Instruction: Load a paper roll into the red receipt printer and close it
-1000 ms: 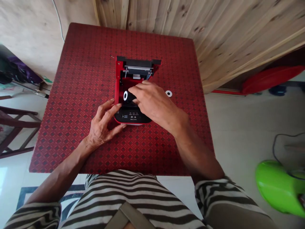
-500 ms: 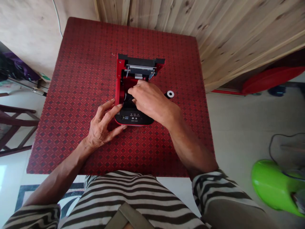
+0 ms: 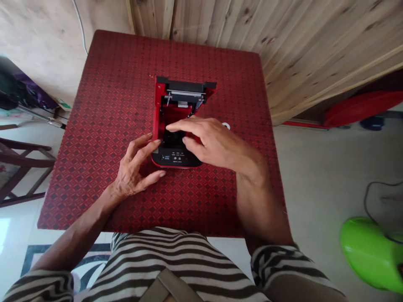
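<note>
A red and black label printer point(image 3: 178, 157) stands on the table with its lid point(image 3: 185, 86) raised, showing a dark inner bay. My left hand point(image 3: 134, 165) rests against the printer's left front edge. Its fingertips touch the side there, while the thumb lies spread near the front. Over the bay hovers my right hand point(image 3: 214, 140), index finger stretched out and thumb apart from it. Nothing shows between those fingers; part of the bay is hidden under them. A white-ended roll point(image 3: 226, 126) peeks out behind my right hand, mostly covered.
A red patterned cloth covers the table point(image 3: 103, 105). Wooden panelling point(image 3: 220, 21) runs along its far side. A dark wooden chair point(image 3: 25, 167) stands to the left, and a bright green plastic stool-like object point(image 3: 368, 251) sits on the floor at right.
My right hand has drawn back slightly to the right, and its fingers have opened from a closed shape. My left thumb has come away from the printer's front edge a little.
</note>
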Available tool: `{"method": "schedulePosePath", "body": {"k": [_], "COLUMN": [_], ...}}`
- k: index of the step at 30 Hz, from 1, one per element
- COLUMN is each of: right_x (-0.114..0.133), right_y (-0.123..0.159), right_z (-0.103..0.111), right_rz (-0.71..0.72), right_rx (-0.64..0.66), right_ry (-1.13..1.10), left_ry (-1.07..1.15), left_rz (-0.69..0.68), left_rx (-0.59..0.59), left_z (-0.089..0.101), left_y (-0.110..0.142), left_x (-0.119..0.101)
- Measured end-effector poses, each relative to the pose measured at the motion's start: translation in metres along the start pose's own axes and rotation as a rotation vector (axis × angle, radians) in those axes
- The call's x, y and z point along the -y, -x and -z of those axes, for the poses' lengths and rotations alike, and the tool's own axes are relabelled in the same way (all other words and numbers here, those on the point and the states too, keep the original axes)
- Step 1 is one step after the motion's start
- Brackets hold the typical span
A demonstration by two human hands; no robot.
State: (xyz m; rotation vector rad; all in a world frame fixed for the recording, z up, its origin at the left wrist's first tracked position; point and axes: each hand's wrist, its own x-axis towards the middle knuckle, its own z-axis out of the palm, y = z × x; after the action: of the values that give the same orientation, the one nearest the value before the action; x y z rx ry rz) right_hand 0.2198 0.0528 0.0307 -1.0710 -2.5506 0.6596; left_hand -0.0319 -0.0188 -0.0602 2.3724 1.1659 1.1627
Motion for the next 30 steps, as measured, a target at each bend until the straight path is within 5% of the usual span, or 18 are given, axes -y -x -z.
{"method": "schedulePosePath", "body": {"k": [5,10,14,17,20,25,30], "right_x": [0.005,0.003,0.007,0.014,0.02,0.027,0.028], "right_y": [0.016,0.009,0.014,0.023,0.033,0.044,0.046], "right_z": [-0.006,-0.02,-0.024,-0.03,-0.037,-0.045,-0.052], "right_rz": [0.061,0.077,0.109,0.103,0.096,0.113,0.108], "right_rx": [-0.102,-0.242,-0.36,-0.43,-0.49,-0.599,-0.642], "right_ry": [-0.057,-0.003,0.055,0.105,0.155,0.259,0.281], "left_ry": [0.041,0.025,-0.04,-0.025,0.041,0.082,0.014], "left_rz": [0.055,0.036,-0.023,0.037,0.064,-0.085,-0.168], "left_rx": [0.005,-0.049,-0.098,0.003,0.111,0.178,0.259], "left_z": [0.018,0.037,0.033,0.023,0.02,0.027,0.027], "left_y": [-0.017,-0.068,-0.122,-0.146,-0.143,-0.101,-0.071], "left_x": [-0.005,0.001,0.026,0.041,0.036,0.01,0.014]}}
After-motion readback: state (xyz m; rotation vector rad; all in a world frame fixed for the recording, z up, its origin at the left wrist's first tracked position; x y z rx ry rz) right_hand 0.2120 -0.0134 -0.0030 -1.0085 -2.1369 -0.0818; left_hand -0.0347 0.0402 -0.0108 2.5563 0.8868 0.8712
